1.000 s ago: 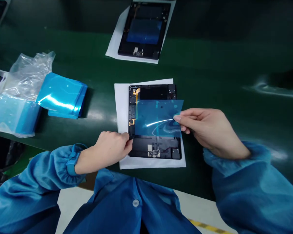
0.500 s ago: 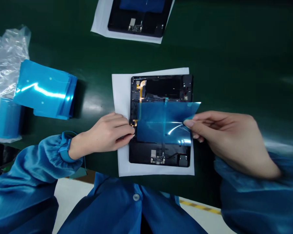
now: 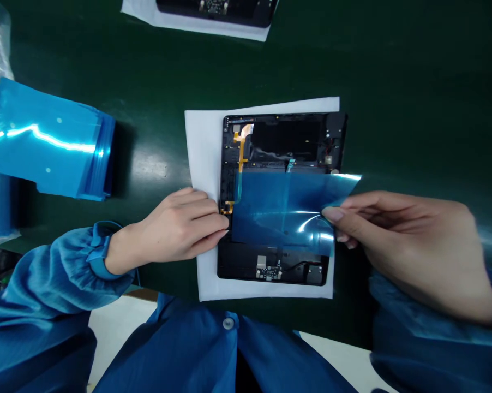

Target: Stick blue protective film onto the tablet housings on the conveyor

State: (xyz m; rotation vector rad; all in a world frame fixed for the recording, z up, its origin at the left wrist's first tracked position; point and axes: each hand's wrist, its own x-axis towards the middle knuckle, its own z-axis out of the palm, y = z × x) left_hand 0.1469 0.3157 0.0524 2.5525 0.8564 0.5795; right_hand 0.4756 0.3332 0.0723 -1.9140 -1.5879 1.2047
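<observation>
The blue film [image 3: 285, 210] lies across the middle of the opened tablet [image 3: 279, 136] on the white sheet [image 3: 201, 158]. It appears thin, light and limp, so it should be held by its edges. The right hand [image 3: 401, 240] pinches its raised right edge; the left hand [image 3: 180, 226], fingers together, presses its left edge down.

Electronics assembly line: green conveyor belt [image 3: 393, 82], opened tablets [image 3: 279, 142], blue film stack [image 3: 49, 142]

Dim overhead lighting, white glare streaks on blue film [image 3: 287, 213] and film stack [image 3: 49, 142], soft sheen on green desk [image 3: 413, 82], right hand [image 3: 405, 245] slightly blurred, edges stretched.
</observation>
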